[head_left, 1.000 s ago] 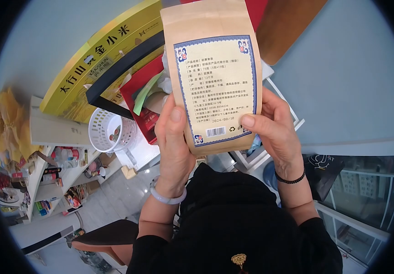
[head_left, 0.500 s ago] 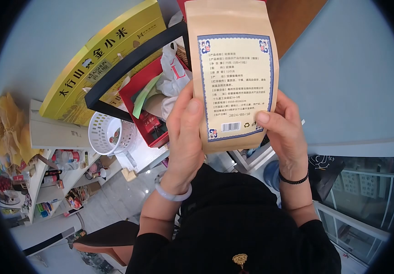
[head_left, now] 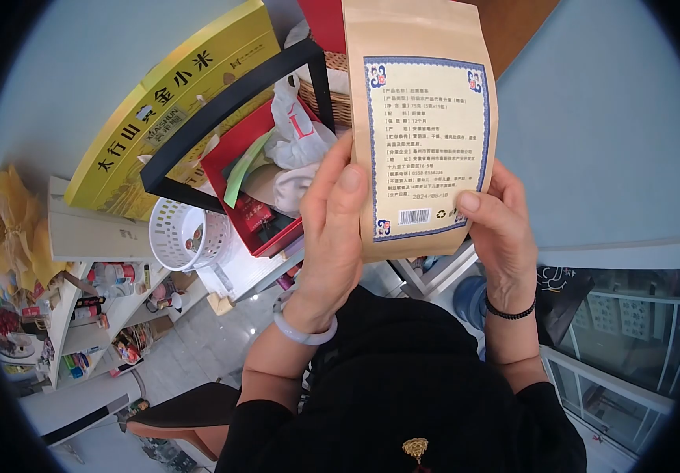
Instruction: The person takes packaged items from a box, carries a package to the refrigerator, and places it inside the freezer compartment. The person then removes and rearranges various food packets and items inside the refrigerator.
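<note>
A brown kraft paper bag (head_left: 427, 39) is held up in front of me, with a blue-bordered printed label facing me. The label carries Chinese text, a barcode and the stamped date 2024/08/10. My left hand (head_left: 332, 221), above a pale bangle, grips the bag's left edge with the thumb in front. At the lower right edge, my right hand (head_left: 501, 232), above a black beaded bracelet, pinches the bag with its thumb on the label. The fingers behind the bag are partly hidden.
Left of the bag, a red box (head_left: 273, 240) with a black handle frame (head_left: 222, 102) holds plastic bags and packets. A white perforated basket (head_left: 170, 236) stands beside it. Behind leans a yellow box (head_left: 174, 102). Cluttered shelves (head_left: 88, 339) and a brown chair (head_left: 190, 410) are lower left.
The bag and both hands have shifted slightly to the right, the bag tilting a little. More of the wicker basket and red box behind it shows. Both hands keep their hold.
</note>
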A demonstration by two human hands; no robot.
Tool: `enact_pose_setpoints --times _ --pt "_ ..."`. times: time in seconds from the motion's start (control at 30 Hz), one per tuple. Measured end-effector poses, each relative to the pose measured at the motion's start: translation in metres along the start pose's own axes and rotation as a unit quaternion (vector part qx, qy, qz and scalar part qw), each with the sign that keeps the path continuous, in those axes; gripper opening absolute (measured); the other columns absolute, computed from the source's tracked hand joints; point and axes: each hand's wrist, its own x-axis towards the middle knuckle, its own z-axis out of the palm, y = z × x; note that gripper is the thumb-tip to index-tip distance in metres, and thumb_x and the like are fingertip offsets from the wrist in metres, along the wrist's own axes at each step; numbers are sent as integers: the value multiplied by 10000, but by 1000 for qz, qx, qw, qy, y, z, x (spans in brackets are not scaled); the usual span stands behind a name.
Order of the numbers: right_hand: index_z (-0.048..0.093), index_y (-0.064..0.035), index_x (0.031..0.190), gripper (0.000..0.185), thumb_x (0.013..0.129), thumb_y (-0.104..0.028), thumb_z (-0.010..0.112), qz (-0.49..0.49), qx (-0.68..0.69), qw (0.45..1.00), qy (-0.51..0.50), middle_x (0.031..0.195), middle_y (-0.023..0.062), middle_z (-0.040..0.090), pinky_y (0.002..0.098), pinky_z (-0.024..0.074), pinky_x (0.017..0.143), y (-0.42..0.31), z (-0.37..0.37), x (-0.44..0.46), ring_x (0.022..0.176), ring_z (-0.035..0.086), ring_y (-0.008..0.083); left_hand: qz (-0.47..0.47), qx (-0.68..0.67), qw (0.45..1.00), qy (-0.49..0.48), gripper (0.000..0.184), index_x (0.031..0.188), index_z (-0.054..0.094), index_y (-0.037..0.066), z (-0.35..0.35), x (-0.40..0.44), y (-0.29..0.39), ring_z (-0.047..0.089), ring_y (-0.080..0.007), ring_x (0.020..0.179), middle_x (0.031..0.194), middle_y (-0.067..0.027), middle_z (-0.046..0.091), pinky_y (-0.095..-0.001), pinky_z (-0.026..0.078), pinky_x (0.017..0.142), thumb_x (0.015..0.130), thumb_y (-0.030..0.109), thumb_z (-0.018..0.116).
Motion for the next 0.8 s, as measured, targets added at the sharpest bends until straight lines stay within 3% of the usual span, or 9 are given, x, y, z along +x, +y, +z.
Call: enact_pose_setpoints --times 0.8 --pt "490 75 1197 544 739 -157 669 -9 -6 1000 14 1082 154 606 295 394 924 -2 2 -2 1011 569 188 -7 -5 1000 -21 569 1321 348 -24 -2 4 -2 561 -197 1087 1230 -154 517 -308 476 894 968 422 331"
